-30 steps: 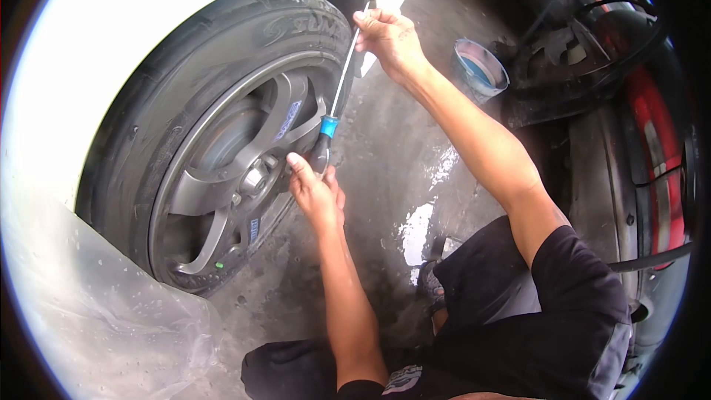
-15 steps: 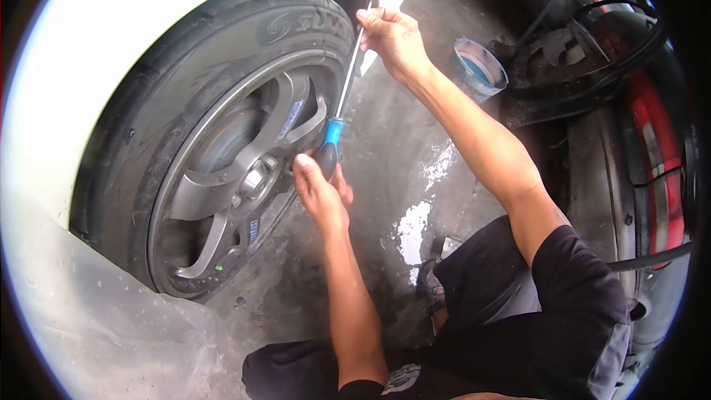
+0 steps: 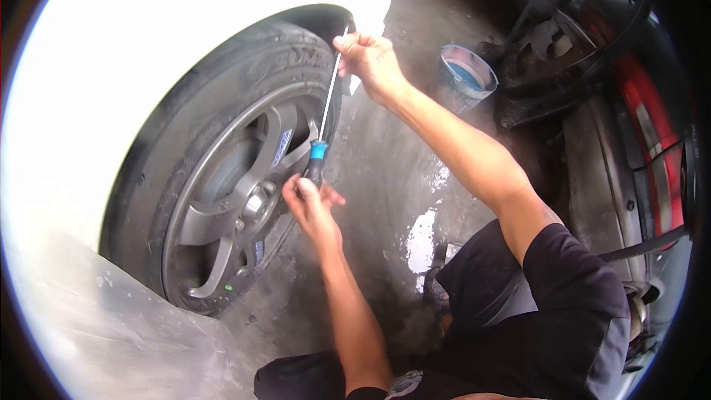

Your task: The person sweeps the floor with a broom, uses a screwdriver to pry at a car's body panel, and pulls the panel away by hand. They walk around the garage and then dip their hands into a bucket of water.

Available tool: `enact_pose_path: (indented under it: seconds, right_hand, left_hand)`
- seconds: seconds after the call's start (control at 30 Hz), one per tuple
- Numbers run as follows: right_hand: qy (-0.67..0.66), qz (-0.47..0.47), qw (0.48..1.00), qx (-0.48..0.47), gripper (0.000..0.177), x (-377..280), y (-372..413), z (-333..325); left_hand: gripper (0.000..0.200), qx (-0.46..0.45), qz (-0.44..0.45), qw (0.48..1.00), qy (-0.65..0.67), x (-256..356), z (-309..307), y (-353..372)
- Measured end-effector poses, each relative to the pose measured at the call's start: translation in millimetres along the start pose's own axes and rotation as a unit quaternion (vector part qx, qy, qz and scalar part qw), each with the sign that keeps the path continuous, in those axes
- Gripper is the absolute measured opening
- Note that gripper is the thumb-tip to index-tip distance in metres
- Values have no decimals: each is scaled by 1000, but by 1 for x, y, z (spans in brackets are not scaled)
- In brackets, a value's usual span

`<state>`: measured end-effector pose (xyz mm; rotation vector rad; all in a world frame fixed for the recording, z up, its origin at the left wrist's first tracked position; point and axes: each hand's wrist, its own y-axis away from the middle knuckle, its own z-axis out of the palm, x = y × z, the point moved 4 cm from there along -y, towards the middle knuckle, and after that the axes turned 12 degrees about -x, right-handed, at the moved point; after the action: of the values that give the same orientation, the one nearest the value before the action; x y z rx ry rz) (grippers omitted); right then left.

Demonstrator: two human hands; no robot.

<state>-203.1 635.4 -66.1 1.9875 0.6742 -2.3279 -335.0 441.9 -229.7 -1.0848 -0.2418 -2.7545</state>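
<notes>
A screwdriver (image 3: 318,150) with a blue and black handle and a long metal shaft points up toward the edge of the wheel arch (image 3: 335,15). My left hand (image 3: 317,218) is at the handle's lower end, its thumb and fingers around it and some fingertips loosely spread. Higher up, my right hand (image 3: 372,63) pinches the shaft close to its tip. The tip lies by the arch's edge; whether it touches anything is too small to tell. Beside both hands stands a car wheel with a black tire (image 3: 159,155) and a grey spoked rim (image 3: 255,204).
White bodywork (image 3: 148,52) surrounds the wheel, with clear plastic sheeting (image 3: 141,311) below it. A bucket (image 3: 468,78) of bluish liquid stands on the wet concrete floor (image 3: 370,170). Dark parts and a hose (image 3: 644,244) lie by a red and grey car part (image 3: 652,118) on the right.
The view has shifted, so the wheel appears lower. Both hands still hold the screwdriver; my left-hand fingers look more spread around the handle's end.
</notes>
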Motion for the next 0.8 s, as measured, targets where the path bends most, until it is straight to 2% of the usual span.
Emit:
enact_pose_path:
  seconds: [0.03, 0.07, 0.1, 0.2, 0.23, 0.3, 0.33, 0.47, 0.5, 0.53, 0.57, 0.63, 0.67, 0.7, 0.77, 0.8]
  right_hand:
    - [3, 2, 1000, 7, 17, 0, -1, 1]
    - [7, 0, 1000, 10, 18, -1, -1, 2]
    - [2, -9, 1000, 16, 18, -2, -2, 2]
    - [-28, 18, 999, 14, 19, 1, 0, 1]
    - [-29, 12, 999, 19, 19, 0, -1, -1]
    - [-55, 16, 998, -14, 18, -2, 0, 0]
    - [-54, 18, 998, -3, 17, -3, 1, -1]
    - [-40, 22, 999, 20, 18, 1, -3, -3]
    - [-44, 24, 999, 22, 18, 0, -2, -4]
    - [-41, 12, 999, 20, 19, 0, -1, -3]
    - [-38, 0, 999, 15, 19, -2, -2, 0]
    - [-40, 18, 999, 15, 20, -2, -1, 0]
    - [-45, 20, 999, 8, 20, -3, 0, 1]
    - [-48, 22, 999, -1, 20, -4, 0, 0]
    - [-52, 39, 997, -30, 18, -8, 2, 0]
    - [-44, 37, 998, -29, 17, -8, 2, -1]
  left_hand:
    - [39, 3, 156, 984, -81, 2, 4, -2]
    - [39, 5, 308, 938, -159, 6, 5, 1]
    - [39, -5, 312, 936, -162, 11, 6, 2]
    - [34, -8, 195, 968, -160, 21, 5, 12]
    - [34, -15, 196, 967, -163, 28, 9, 15]
    - [44, -6, -44, 999, -11, 18, 9, 18]
    - [57, -8, -64, 996, -60, 14, 7, 15]
    - [45, 14, -27, 1000, 5, 6, 19, 14]
    - [39, 20, 110, 990, -91, 11, 23, 11]
    - [33, 28, 244, 951, -185, 18, 24, 14]
    - [33, 34, 246, 950, -188, 18, 18, 15]
    - [39, -13, 237, 960, -148, 25, 15, 16]
    - [46, 3, 187, 970, -153, 26, 10, 16]
    - [46, 13, 190, 971, -148, 33, 9, 17]
    - [58, 30, -56, 998, -13, 21, 3, 16]
    - [69, 33, -82, 995, -51, 17, 1, 14]
